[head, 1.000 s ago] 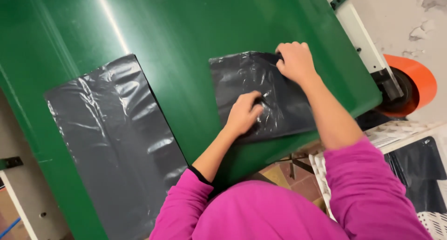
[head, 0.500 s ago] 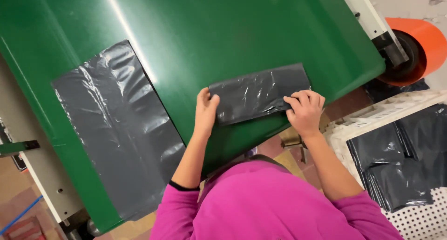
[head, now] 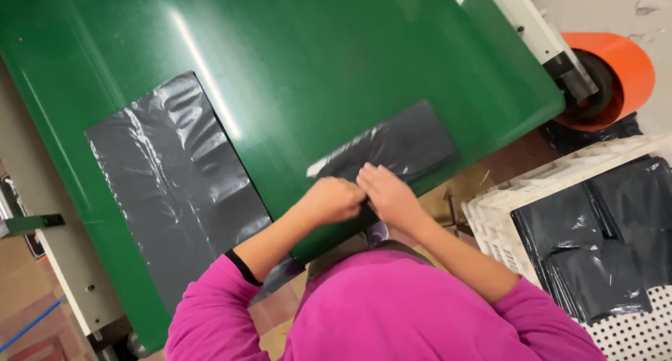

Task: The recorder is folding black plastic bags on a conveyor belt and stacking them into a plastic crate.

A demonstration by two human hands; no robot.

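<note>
Left hand (head: 334, 200): curled, pinching the near edge of the folded black plastic bag (head: 395, 147).
Right hand (head: 387, 193): touching the left, gripping the same edge.
Bag: on the green conveyor belt (head: 294, 60), near its edge.

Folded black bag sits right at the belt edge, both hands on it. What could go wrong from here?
1. The folded black bag lies at the near edge of the green belt; it could slip off there.
2. The left hand and right hand crowd one end, so the free end may spring open.
3. The flat black bag overhangs the belt's near edge and might slide off.
</note>
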